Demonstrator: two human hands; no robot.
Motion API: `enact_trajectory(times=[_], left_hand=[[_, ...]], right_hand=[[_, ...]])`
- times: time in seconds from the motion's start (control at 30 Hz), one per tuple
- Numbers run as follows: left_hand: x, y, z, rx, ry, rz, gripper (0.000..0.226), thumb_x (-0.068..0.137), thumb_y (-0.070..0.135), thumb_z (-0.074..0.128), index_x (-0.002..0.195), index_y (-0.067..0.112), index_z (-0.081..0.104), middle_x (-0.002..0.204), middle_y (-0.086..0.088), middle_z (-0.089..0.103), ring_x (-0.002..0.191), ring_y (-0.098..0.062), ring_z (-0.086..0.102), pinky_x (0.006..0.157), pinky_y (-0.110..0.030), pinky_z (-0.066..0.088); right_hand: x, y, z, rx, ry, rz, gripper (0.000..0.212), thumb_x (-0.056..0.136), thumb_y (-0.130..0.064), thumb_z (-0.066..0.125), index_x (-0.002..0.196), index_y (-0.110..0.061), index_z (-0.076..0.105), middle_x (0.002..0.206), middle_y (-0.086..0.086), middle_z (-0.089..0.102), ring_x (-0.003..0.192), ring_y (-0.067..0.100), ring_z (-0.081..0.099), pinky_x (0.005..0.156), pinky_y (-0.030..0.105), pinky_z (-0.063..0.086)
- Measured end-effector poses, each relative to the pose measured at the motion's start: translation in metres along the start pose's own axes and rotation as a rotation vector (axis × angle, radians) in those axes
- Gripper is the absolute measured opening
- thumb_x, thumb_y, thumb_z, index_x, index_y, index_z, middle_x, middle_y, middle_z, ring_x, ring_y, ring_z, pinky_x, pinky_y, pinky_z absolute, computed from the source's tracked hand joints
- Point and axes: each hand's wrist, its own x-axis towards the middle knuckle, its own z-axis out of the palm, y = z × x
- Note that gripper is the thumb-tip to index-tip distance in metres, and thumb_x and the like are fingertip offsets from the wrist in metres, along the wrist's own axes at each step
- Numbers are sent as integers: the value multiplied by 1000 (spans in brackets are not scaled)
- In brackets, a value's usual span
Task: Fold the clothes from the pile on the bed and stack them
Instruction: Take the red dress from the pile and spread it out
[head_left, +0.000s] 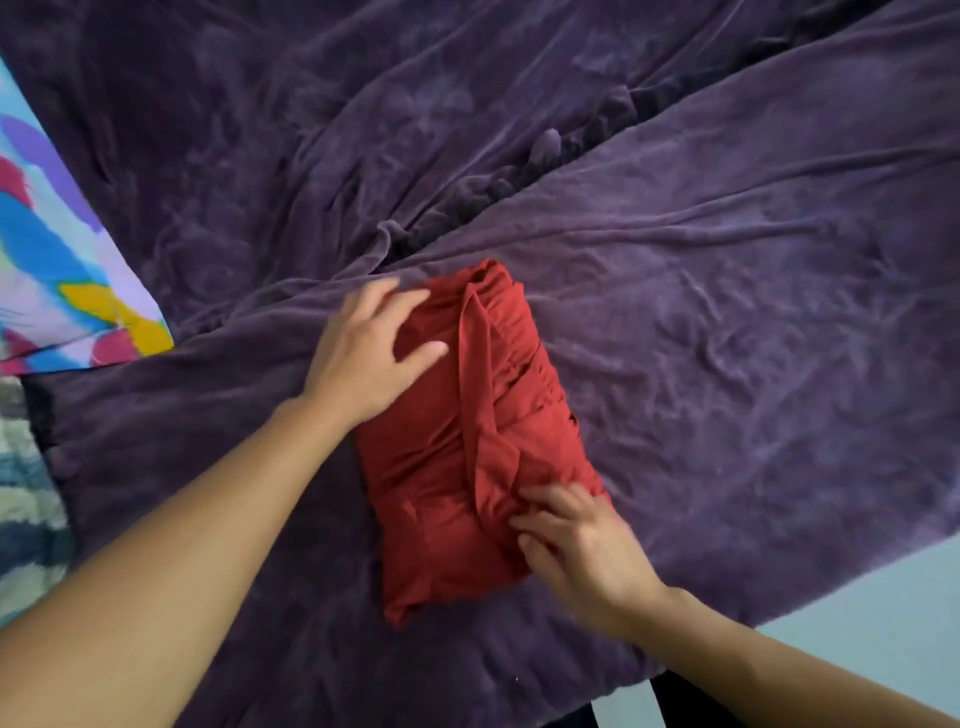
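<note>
Two bare arms reach up from the bottom of the view, one from 7 o'clock and one from 5 o'clock. The left hand (363, 353) lies flat with its fingers spread wide. It presses down on the far left corner of a red folded piece of clothing made of soft cloth (467, 441). It grips nothing; the palm only rests on top. The right hand (576, 545) sits at the near right corner of the same red bundle. Its fingers (545, 496) are bent and partly closed, with the tips pushing on the cloth. I cannot tell if they pinch a fold or just press on it.

The red bundle is a long, fat packet in the middle of the view, a little toward 6 o'clock. It lies at a slant, one end pointing to 12 o'clock and the other to 6 o'clock. A thin red strap (475, 384) runs along its top.

The bundle rests on a big, wrinkly, dark purple fuzzy blanket (727, 312) that covers the bed. At 9 o'clock a bright sheet with blue, pink and yellow splashes (57, 260) peeks out. At 8 o'clock sits a fluffy blue and white rug or throw (26, 519). At 4 o'clock is a pale blue-grey floor (883, 597).
</note>
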Motion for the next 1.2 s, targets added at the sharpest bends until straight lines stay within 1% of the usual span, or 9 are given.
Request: enact_trajectory(times=[0.1,0.2,0.27,0.37,0.43,0.57,0.73,0.87,1.2], left_hand=[[36,34,3,231,-236,254,94,68,60,72,147,35,28,158,-8,14,145,-28,14,115,-46,21],[73,52,19,459,-422,386,114,59,60,77,150,39,11,160,-6,-7,147,-30,-7,118,-48,8],[89,62,38,653,-526,469,124,55,59,80,151,37,4,160,-7,-10,145,-34,-12,118,-51,3],[97,67,67,866,-651,566,128,55,58,81,151,33,0,160,-6,8,146,-35,-4,117,-56,2],[96,64,77,888,-701,560,122,57,59,79,151,30,7,148,-5,36,142,-30,21,117,-53,4],[86,62,64,744,-714,391,91,57,56,80,135,31,42,123,-6,62,116,-27,56,101,-38,38],[60,75,13,575,-610,180,76,57,63,76,123,36,51,117,-3,66,111,-28,60,85,-36,45],[50,140,-15,569,-489,241,67,70,65,66,124,31,48,120,0,62,114,-26,57,85,-38,45],[85,389,-44,421,-257,390,60,75,62,64,123,28,49,114,-2,63,105,-30,62,81,-40,48]], right_hand=[[14,6,-20,12,154,381,63,75,-73,53,123,-33,58,135,-7,48,125,18,43,92,42,46],[33,4,-17,229,-69,819,127,52,-88,58,152,-27,11,159,-3,16,144,19,21,111,46,32],[41,-3,1,223,-139,892,138,48,-86,63,153,-24,-2,157,-1,20,142,21,24,110,48,33],[48,-6,22,161,-138,934,128,58,-75,70,152,-25,0,145,-2,38,131,23,42,100,44,40],[52,-3,24,186,-169,993,104,65,-64,73,146,-26,18,132,1,54,118,27,55,90,39,44],[53,0,6,232,-230,957,60,69,-53,74,114,-22,48,113,5,65,107,30,61,81,36,45],[34,15,-53,17,-218,711,50,76,-46,65,114,-21,46,109,7,66,102,34,62,76,37,46],[1,41,-121,-198,-95,544,47,81,-47,56,120,-23,43,109,3,68,99,35,64,74,39,48],[-109,124,-329,-447,162,600,48,82,-46,52,124,-27,42,112,-6,67,97,30,66,72,37,48]])
